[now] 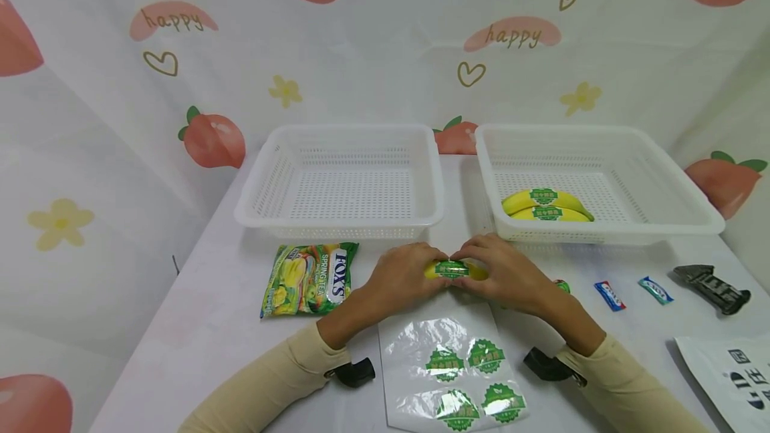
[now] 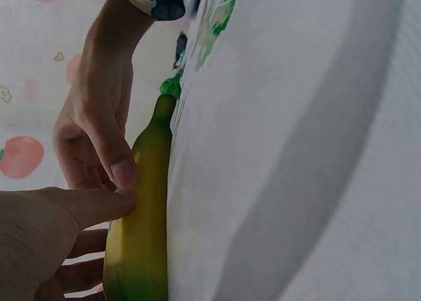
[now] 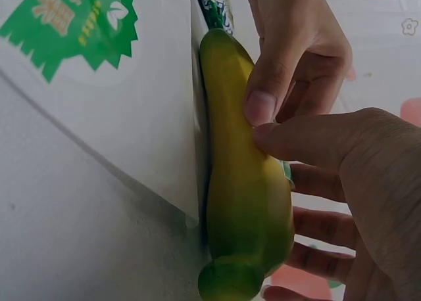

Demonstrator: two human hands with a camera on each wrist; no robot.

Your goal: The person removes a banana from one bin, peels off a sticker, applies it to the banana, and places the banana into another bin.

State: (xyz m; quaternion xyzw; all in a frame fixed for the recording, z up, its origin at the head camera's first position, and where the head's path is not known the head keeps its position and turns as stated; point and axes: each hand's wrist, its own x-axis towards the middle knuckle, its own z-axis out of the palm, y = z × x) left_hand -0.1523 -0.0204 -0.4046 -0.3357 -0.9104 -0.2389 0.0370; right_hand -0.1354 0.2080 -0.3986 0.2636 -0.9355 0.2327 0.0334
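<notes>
A yellow banana (image 1: 479, 273) with greenish ends lies by the top of a glossy sticker sheet (image 1: 412, 359). Across its middle is a green label (image 1: 451, 268). My left hand (image 1: 397, 276) holds the banana on the left, my right hand (image 1: 508, 272) on the right. In the left wrist view both thumbs meet against the banana (image 2: 146, 215). Fingers of my right hand (image 3: 381, 176) reach around its far side in the right wrist view, partly hidden by the fruit. Several green stickers (image 1: 486, 357) remain on the sheet.
Behind stand two white baskets; the right basket (image 1: 662, 219) holds two labelled bananas (image 1: 544, 202), the left basket (image 1: 337, 227) shows a bare floor. A candy bag (image 1: 308, 279) lies left. Small wrapped sweets (image 1: 610, 296), a black packet (image 1: 712, 289) and a white printed bag (image 1: 728, 379) lie right.
</notes>
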